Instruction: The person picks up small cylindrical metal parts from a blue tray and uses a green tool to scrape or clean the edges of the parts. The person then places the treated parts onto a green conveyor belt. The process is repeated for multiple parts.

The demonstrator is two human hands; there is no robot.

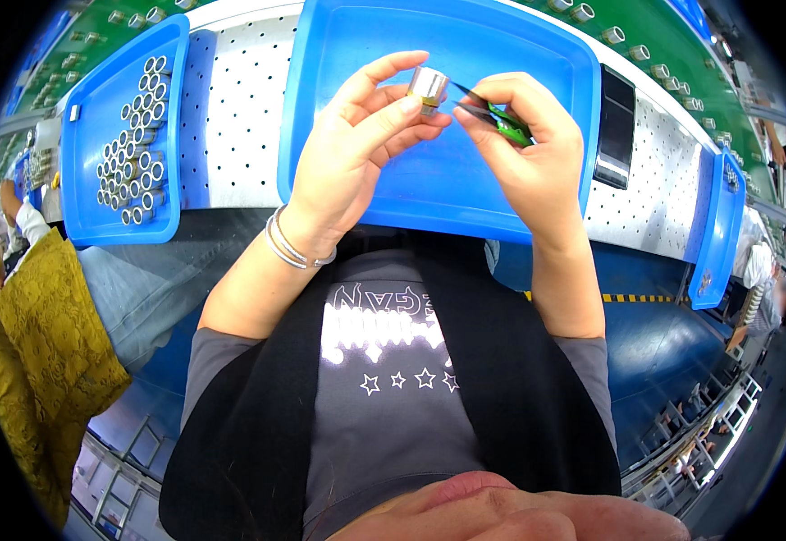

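Between the thumb and fingers of my left hand (350, 142) is a small shiny metal cylinder (428, 82) with a yellowish band round its lower end. My right hand (542, 135) grips a pair of small scissors with green handles (512, 129). Their dark blades are spread and point left, with the tips close beside the cylinder; whether they touch it I cannot tell. Both hands are over a large blue tray (438, 206).
At the left, a blue tray (76, 194) holds many metal cylinders (141, 149). A flat black object (616, 126) lies right of the large tray on the white perforated worktop (240, 117). Beyond runs a green belt (627, 20) carrying more cylinders. Another person (50, 334) sits at the left.
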